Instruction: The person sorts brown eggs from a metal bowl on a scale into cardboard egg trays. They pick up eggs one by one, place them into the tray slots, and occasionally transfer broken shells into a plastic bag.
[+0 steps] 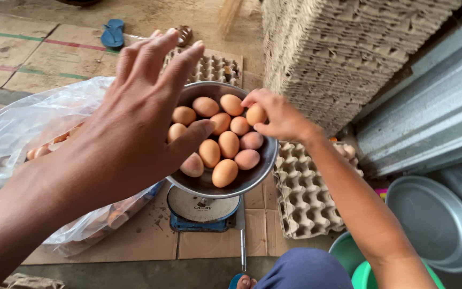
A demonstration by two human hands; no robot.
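Item under handling: one brown egg (255,114), pinched between thumb and fingertips of the right hand (279,116) at the far right rim of the metal bowl (266,170). The bowl sits on a small blue dial scale (203,210) and carries about a dozen further eggs (224,152), piled loosely and touching.

Handling judgement: the egg is light, rigid and smooth, with a brittle shell that would likely crack under a squeeze or a knock against the steel rim. Best taken around its widest girth with spread fingertips, as here.

The left hand (129,126) hovers above the bowl's near-left side, fingers spread and released, holding nothing.

Surroundings: a clear plastic bag (33,123) of eggs to the left; a moulded pulp egg tray (303,192) just right of the scale; tall stacked trays (338,53) behind; flattened cardboard (209,243) underneath.
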